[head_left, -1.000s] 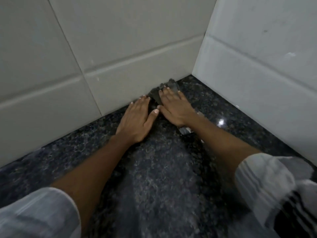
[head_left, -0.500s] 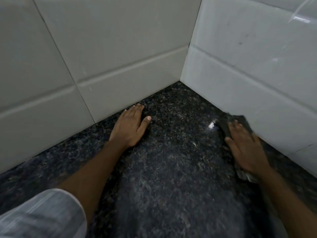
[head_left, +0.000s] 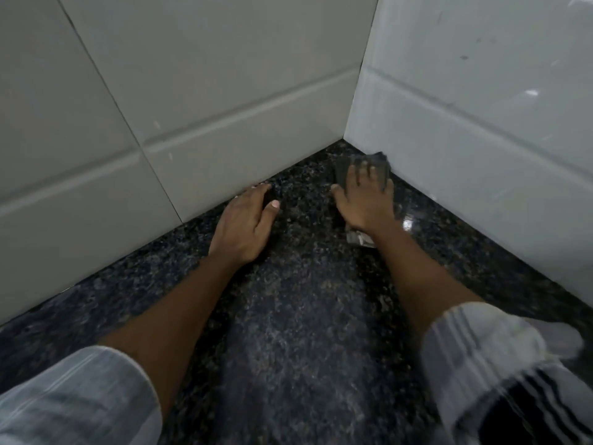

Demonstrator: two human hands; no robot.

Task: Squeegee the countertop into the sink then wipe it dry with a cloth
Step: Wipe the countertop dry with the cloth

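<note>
1. Nearest the camera, two striped sleeves enter from the lower edge: a pale grey-striped left sleeve [head_left: 73,399] at lower left, and a white right sleeve [head_left: 491,358] with dark bands at lower right, blurred.
2. Two bare forearms reach from the sleeves away from the camera over the bench [head_left: 288,332], a dark speckled stone surface that fills the near and middle ground. A small bright reflection lies on the stone just right of the right wrist.
3. The left hand [head_left: 244,223] lies palm down and flat on the bench, fingers extended together and thumb set slightly apart. It holds nothing. Its fingertips reach the foot of the far wall.
4. The right hand [head_left: 364,197] lies farther off and to the right, apart from the left hand. It is spread flat, palm down, and presses on the cloth [head_left: 345,168].
5. The cloth is dark grey and lies flat on the bench near the far right corner. Its far edge shows beyond the fingertips, just beside the right wall; a lighter crumpled end shows under the wrist.
6. Farthest away, two walls meet at the corner: the far wall [head_left: 199,75] of large grey-white tiles with a raised band, and the right wall [head_left: 481,91] of glossier white tiles.
</note>
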